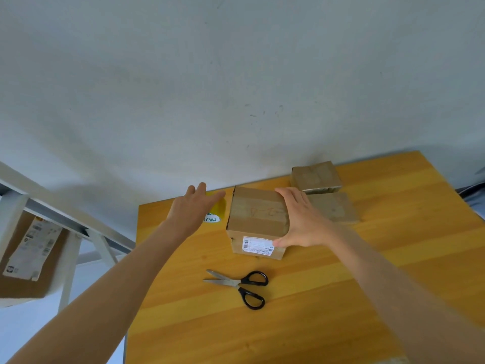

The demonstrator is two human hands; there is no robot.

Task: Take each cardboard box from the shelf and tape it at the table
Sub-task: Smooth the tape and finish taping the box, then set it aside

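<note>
The cardboard box (256,214) sits on the desk (315,298) towards its far left corner, with a printed label on its near face and a band of brown tape already across its top. The right grip (304,224) clasps the box's right side, fingers laid over the top edge and thumb pressed against the near face beside the label. The left grip (193,208) holds nothing. Its fingers are stretched out flat above a yellow roll (220,206) just left of the box, though whether they touch it I cannot tell.

The box looks light and fairly stiff, and its small size suits one hand. Plain cardboard gives good friction, but the walls would dent under a hard squeeze, so the best hold is across two opposite faces near the edges, where the board is strongest. Taped patches will be slicker than bare board.

Open scissors (240,283) lie nearer on the desk, well apart from the box. Two more boxes (315,177) rest behind and to the right, and another box (29,256) waits on the shelf (15,203) at the left.
</note>
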